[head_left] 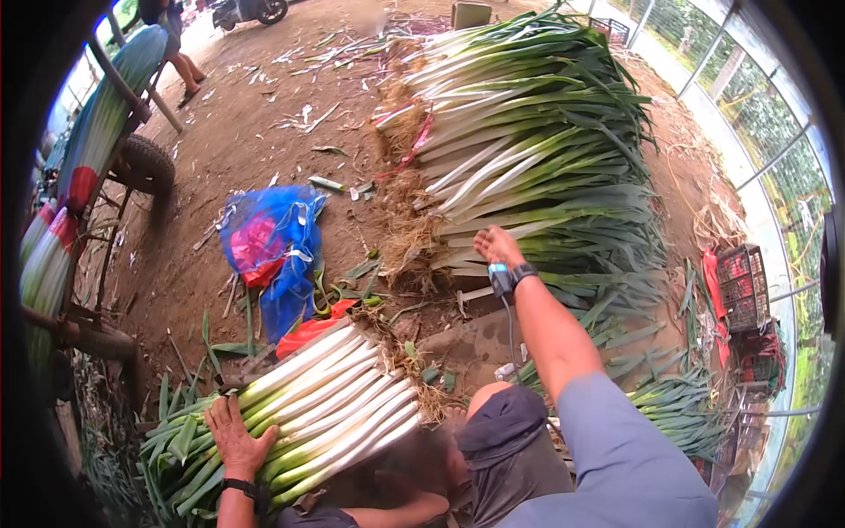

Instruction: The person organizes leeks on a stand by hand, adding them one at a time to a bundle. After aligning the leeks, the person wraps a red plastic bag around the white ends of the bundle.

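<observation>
Bare dirt floor [255, 132], strewn with leaf trimmings and roots, runs under a greenhouse-like wall [757, 114] of clear panels on the right. The left hand [236, 437] lies flat, grip spread wide, on a trimmed leek bundle [326, 400] at the floor's near edge. The right hand [497, 246], grip loosely open, touches the big leek pile [537, 132] farther back. A blue bag [273, 242] lies between; a cart [79, 185] stands left.

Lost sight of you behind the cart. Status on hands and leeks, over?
Left hand flat on cleaned leek bundle. Right hand reaching onto big uncleaned leek pile. Blue bag lies between; nothing blocking.
</observation>
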A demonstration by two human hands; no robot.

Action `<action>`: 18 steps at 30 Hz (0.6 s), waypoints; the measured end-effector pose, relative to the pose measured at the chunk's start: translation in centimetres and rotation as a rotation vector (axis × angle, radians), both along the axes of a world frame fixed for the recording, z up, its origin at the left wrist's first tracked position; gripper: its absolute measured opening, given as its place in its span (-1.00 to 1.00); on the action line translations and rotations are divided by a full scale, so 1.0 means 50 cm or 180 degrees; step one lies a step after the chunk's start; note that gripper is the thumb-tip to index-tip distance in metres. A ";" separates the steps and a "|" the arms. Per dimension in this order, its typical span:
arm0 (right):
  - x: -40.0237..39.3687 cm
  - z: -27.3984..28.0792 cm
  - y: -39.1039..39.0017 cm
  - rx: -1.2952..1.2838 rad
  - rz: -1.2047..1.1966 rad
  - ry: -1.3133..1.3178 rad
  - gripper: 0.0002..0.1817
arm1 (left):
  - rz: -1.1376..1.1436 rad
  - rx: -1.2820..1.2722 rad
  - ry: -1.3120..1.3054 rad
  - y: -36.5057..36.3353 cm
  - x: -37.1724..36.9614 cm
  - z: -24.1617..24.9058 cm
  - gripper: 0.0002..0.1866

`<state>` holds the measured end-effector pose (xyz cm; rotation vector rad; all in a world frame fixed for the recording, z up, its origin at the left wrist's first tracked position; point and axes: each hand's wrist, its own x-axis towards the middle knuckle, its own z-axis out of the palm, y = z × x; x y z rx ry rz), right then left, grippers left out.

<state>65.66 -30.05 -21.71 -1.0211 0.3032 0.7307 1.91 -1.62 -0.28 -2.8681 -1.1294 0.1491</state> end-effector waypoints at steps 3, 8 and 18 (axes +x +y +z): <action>0.028 0.019 0.056 -0.0052 -0.0460 -0.0503 -0.33 | 0.0012 -0.0007 0.0020 -0.003 0.003 0.004 0.15; 0.135 -0.055 0.097 -0.0607 -0.0023 -0.0767 -0.65 | -0.0072 0.0051 -0.0016 0.002 0.001 0.003 0.16; 0.209 0.061 0.060 -0.0044 0.0070 -0.1841 -0.59 | 0.0041 -0.0395 -0.0172 -0.002 0.002 0.000 0.22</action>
